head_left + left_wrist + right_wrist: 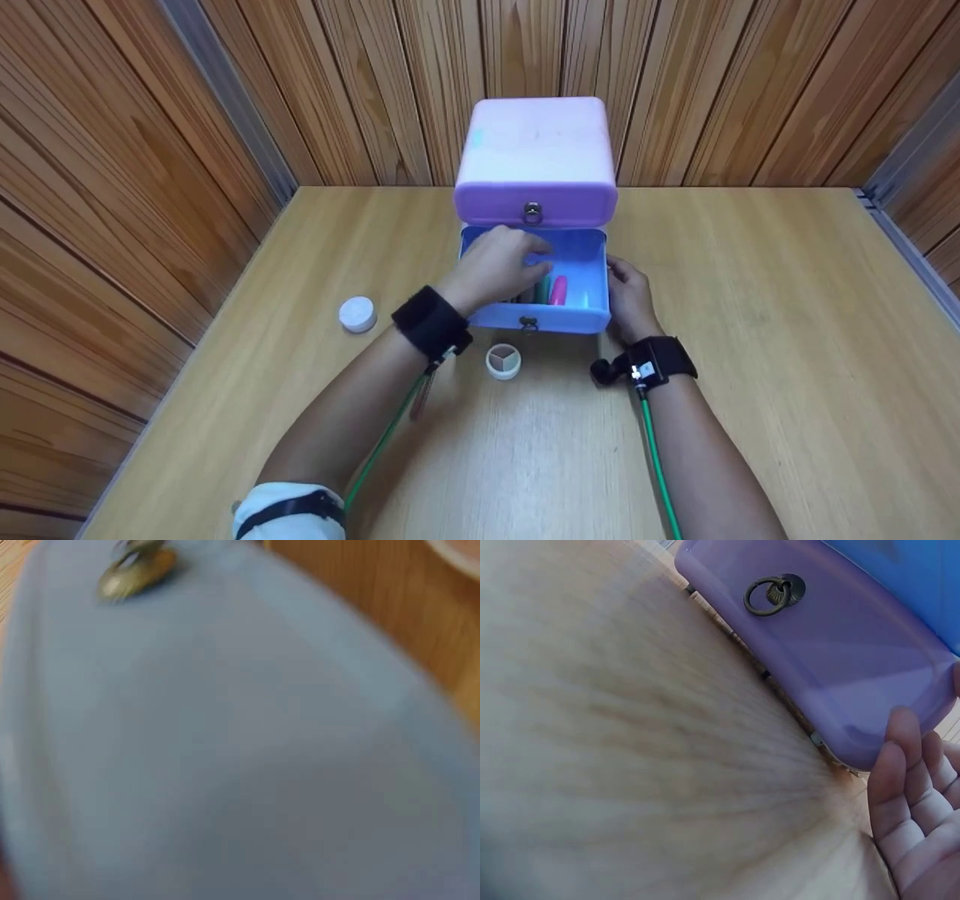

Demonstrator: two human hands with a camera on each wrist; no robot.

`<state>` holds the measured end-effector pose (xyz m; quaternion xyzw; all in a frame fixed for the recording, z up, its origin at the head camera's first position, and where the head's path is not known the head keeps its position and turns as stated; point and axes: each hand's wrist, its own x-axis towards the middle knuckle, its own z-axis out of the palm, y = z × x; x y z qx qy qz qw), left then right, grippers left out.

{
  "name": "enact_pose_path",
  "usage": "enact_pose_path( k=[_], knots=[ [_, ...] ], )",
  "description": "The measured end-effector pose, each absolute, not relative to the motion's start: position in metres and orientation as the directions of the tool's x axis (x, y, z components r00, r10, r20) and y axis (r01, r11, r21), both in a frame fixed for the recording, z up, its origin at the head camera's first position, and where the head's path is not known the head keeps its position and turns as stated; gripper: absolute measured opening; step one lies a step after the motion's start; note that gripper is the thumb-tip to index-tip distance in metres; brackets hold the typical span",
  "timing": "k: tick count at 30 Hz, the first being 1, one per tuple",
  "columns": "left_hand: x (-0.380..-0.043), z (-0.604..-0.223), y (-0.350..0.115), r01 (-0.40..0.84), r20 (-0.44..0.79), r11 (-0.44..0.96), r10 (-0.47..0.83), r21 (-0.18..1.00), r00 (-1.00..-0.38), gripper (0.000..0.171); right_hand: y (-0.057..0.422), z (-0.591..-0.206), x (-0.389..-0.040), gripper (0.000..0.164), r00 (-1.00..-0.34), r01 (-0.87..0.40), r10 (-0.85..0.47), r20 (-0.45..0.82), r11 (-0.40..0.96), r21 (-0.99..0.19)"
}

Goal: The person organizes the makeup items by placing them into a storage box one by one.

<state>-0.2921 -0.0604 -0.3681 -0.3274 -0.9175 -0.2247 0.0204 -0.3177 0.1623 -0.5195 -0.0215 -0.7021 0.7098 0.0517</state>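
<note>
A storage box [536, 142] with a pink top has its blue drawer [499, 319] pulled out. My left hand [495, 266] reaches over the left side of this drawer. Its thumb and forefinger stand apart with nothing seen between them; the other fingers are hidden. In the drawer, a pink rounded stick [559, 290] and a green item [541, 289] lie close to that hand. My right hand [631, 298] rests at the drawer's right side. In the right wrist view its fingers [907, 787] are loosely extended beside a purple drawer front [855, 652].
On the table in front of the drawer sits a small round pot [503, 361] with three coloured sections. A white round lid [357, 314] lies to the left. A thin reddish-brown stick [421, 397] shows beside my left forearm. Wooden walls [360, 90] stand behind the table.
</note>
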Motion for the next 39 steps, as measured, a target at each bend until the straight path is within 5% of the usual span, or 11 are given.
enact_pose_path(
  k=[9, 23, 33, 39],
  knots=[
    [-0.274, -0.353, -0.095, 0.653, 0.339, 0.71, 0.565, 0.265, -0.752, 0.018, 0.166, -0.519, -0.318, 0.043, -0.992, -0.038, 0.119, 0.036, -0.012, -0.999],
    [-0.227, -0.37, -0.145, 0.661, 0.437, 0.718, 0.535, 0.216, -0.723, 0.008, 0.163, -0.518, -0.317, 0.044, -0.994, -0.041, 0.102, 0.04, -0.002, -0.999],
    [-0.209, -0.401, -0.17, 0.56, 0.308, 0.77, 0.476, 0.305, -0.823, 0.006, 0.162, -0.517, -0.317, 0.044, -0.995, -0.031, 0.1, 0.03, -0.004, -1.0],
    [-0.215, -0.431, -0.186, 0.535, 0.269, 0.826, 0.482, 0.177, -0.834, 0.005, 0.16, -0.516, -0.317, 0.043, -0.993, -0.026, 0.11, 0.03, 0.038, -0.999]
  ],
)
